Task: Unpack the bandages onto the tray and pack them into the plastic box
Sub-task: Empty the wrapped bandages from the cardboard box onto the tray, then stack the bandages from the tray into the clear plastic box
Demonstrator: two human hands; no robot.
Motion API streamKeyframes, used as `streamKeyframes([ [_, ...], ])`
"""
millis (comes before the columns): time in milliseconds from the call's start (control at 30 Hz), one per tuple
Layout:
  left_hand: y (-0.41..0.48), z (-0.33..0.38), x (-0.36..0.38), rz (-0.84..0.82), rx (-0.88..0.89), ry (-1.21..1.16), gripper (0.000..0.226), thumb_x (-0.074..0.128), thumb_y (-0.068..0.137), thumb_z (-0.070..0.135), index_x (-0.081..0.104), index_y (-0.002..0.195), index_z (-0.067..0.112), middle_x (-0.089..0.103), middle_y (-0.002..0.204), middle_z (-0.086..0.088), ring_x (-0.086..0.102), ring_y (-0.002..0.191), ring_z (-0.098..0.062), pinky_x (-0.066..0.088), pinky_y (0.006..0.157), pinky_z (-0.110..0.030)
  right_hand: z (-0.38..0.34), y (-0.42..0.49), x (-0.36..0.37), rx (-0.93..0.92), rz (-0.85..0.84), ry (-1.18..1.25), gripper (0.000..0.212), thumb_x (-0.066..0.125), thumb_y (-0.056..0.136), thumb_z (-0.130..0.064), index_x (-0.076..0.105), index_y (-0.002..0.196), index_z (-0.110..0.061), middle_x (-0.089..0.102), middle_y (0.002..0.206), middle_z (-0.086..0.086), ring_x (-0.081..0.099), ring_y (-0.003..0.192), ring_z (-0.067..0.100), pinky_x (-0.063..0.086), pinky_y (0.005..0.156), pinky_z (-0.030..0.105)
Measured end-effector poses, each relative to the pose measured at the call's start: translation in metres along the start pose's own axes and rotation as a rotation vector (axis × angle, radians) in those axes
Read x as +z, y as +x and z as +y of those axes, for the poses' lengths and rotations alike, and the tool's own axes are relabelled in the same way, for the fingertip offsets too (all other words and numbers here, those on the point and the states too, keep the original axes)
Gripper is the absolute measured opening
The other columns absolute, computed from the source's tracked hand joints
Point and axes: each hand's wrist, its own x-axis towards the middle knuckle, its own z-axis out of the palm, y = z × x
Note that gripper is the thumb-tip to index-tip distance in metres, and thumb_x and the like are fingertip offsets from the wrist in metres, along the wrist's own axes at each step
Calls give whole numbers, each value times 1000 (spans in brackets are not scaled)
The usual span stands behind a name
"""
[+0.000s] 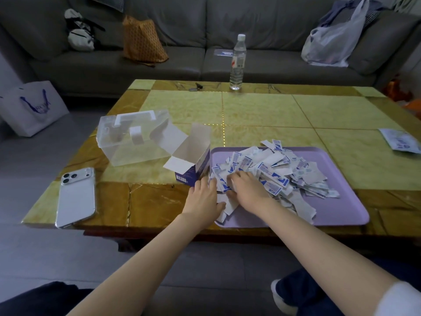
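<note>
Bare forearms reach in from 7 and 5 o'clock, converging near centre. The left hand (202, 199) lies palm down, fingers fairly straight, thumb toward 3 o'clock. The right hand (248, 187), just beside it, is palm down, fingers bent, tips hidden.

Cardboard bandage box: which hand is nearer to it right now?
Left. The left hand sits just beside the cardboard box, at its near corner; the right hand lies farther right, on the bandage pile in the tray.
</note>
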Motion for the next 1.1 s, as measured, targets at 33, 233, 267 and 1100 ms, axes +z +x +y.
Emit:
streamKeyframes([
  [33,4,1,2,-13,-28,-22,66,49,92,42,21,142,9,32,142,-12,33,129,-28,33,104,-35,1,1,0,6,2,5,34,50,94,-28,48,124,-12,47,130,9,39,122,28,39,97,38],
  [233,28,3,0,35,-176,-306,39,43,98,30,39,128,5,47,129,-15,48,117,-31,43,94,-39,3,8,0,34,14,103,25,44,97,-23,51,115,-8,53,123,10,44,114,27,38,90,36],
  [267,32,2,-1,39,-199,-346,34,44,98,25,41,125,4,49,125,-15,50,113,-31,45,92,-39,3,8,1,32,20,133,24,45,97,-22,51,114,-8,54,121,10,46,113,27,39,89,35],
  [1100,56,6,-18,295,-305,-947,20,65,79,-1,56,94,8,56,83,3,55,82,-14,47,72,-23,0,3,3,124,188,732,60,62,88,-23,31,136,-5,51,125,10,54,107,21,47,93,38],
])
